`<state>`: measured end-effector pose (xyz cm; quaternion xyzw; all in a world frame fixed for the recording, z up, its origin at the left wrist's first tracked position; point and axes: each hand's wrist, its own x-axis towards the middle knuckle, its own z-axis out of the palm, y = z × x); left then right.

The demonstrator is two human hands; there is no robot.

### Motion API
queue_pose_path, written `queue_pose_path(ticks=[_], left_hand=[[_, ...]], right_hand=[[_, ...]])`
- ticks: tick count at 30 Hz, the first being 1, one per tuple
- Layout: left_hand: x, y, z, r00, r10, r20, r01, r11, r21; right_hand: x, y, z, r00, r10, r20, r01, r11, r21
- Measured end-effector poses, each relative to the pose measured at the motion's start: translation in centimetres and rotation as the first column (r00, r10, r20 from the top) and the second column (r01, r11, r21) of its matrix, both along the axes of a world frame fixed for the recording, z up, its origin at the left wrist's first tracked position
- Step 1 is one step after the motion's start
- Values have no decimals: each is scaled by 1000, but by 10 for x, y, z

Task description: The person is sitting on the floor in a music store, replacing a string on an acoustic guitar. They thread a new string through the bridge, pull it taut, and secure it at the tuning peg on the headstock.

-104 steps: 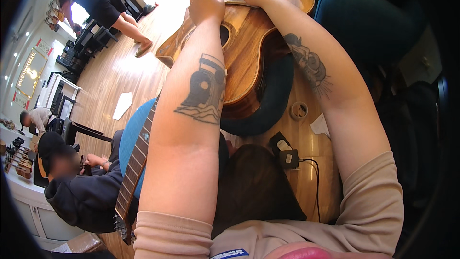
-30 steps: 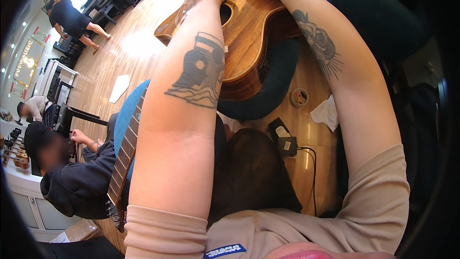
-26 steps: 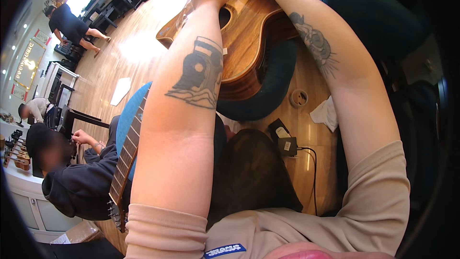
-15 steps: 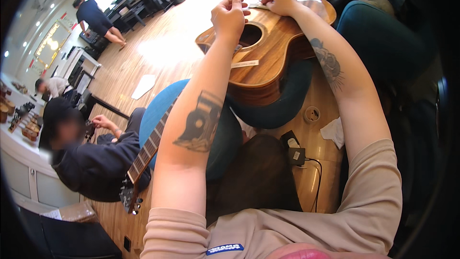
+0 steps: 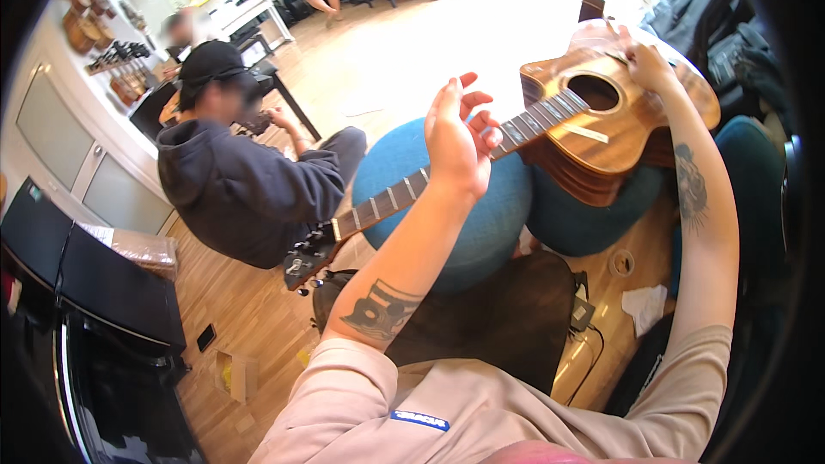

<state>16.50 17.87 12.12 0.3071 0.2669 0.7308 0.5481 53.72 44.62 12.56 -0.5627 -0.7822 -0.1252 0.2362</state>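
Note:
An acoustic guitar (image 5: 657, 120) without visible strings lies face up, its wooden body over a dark teal stool (image 5: 593, 228) and its neck running toward the lower left across a blue stool (image 5: 507, 223). My left hand (image 5: 460, 150) is raised over the fretboard, fingers spread and loosely bent, holding nothing that I can see. At the bridge end of the body, my right hand (image 5: 649, 67) has its fingers bent together against the top. What they grip is too small and blurred to make out. A light strip (image 5: 586, 133) lies on the guitar's top beside the sound hole.
At my left a person in a dark hoodie (image 5: 232, 172) sits close to the guitar's headstock (image 5: 308, 258). A round tub (image 5: 621, 263), a white cloth (image 5: 644, 308) and a black adapter (image 5: 581, 314) with a cable lie on the floor. A small open box (image 5: 234, 374) stands lower left.
My left hand has moved away from the bridge, back over the neck, and its fingers have spread. My right hand stays by the bridge. The whole view has turned to the left.

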Motion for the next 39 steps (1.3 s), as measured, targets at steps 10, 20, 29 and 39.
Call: queue_pose_path(ticks=[10,20,29,39], left_hand=[[-69,-73,-9,998,-63,25,61,995,75],[-146,-119,-17,993,-27,119,18,996,82],[-153,-125,-48,995,-35,89,35,999,-1],[-144,-139,-46,995,-93,45,93,996,1]], right_hand=[[-14,-16,-18,971,-210,117,216,975,-43],[-9,-18,-13,933,-282,225,269,959,88],[-212,-223,-3,993,-111,47,94,958,271],[-354,-335,-19,634,765,-113,-701,630,334]])
